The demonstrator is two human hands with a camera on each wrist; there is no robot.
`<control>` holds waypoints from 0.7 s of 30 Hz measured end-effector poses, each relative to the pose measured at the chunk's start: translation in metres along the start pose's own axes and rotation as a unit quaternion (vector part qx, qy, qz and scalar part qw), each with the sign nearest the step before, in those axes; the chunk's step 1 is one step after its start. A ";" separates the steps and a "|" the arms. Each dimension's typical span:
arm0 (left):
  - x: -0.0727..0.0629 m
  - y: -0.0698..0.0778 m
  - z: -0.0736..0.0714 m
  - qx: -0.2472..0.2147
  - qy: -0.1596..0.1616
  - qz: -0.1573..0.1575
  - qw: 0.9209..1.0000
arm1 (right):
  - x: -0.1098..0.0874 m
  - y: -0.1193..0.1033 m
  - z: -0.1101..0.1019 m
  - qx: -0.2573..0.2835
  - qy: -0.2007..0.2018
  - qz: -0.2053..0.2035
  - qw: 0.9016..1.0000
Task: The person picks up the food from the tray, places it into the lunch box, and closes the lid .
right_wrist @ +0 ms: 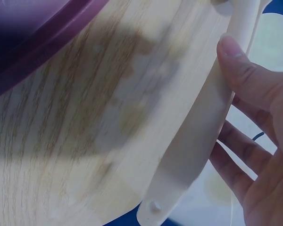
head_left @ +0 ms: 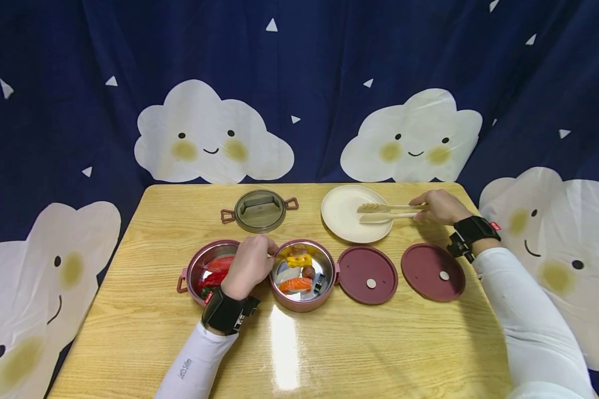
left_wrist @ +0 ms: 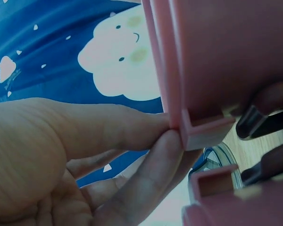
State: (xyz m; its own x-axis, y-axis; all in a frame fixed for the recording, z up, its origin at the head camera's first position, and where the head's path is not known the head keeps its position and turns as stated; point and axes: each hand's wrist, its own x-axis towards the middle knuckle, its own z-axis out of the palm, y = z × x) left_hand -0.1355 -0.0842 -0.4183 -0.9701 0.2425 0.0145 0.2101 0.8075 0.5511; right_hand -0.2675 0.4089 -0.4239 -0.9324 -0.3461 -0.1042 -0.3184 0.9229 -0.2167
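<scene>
My left hand (head_left: 252,266) pinches the rim of a pink pot (head_left: 301,306) between thumb and fingers, close beside its handle (left_wrist: 207,134). In that pot lie an orange salmon-like piece (head_left: 295,285), a yellow piece (head_left: 299,260), a brown ball (head_left: 308,272) and a grey-black piece (head_left: 319,284). My right hand (head_left: 439,206) holds beige tongs (head_left: 394,215), thumb on one side and fingers on the other. Their two tips overlap the right part of a cream plate (head_left: 339,213). In the right wrist view the tongs' end (right_wrist: 153,207) has a small hole.
Left of my left hand stands a second pink pot (head_left: 196,296) with red and green pieces, partly hidden. A smaller glass-lidded pot (head_left: 260,221) sits behind. Two maroon lids, one nearer (head_left: 367,271) and one farther right (head_left: 429,271), lie on the wooden table (head_left: 369,349).
</scene>
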 end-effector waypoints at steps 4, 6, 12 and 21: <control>0.000 -0.001 0.000 -0.001 -0.001 0.000 1.000 | 0.002 0.001 0.003 0.004 -0.003 0.004 1.000; 0.001 -0.001 0.000 -0.002 -0.003 0.000 1.000 | 0.002 0.002 0.004 0.005 -0.007 0.005 1.000; 0.001 -0.001 0.000 -0.005 -0.003 0.001 1.000 | 0.003 0.004 0.008 0.008 -0.013 0.009 1.000; 0.001 0.000 0.000 -0.005 -0.005 -0.001 1.000 | 0.003 0.004 0.008 0.004 -0.023 0.020 1.000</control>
State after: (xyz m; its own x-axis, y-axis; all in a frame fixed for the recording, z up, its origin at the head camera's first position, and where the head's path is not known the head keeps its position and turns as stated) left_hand -0.1370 -0.0843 -0.4181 -0.9694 0.2455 0.0054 0.2064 0.8027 0.5596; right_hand -0.2701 0.4105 -0.4327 -0.9355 -0.3159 -0.1585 -0.2786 0.9351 -0.2191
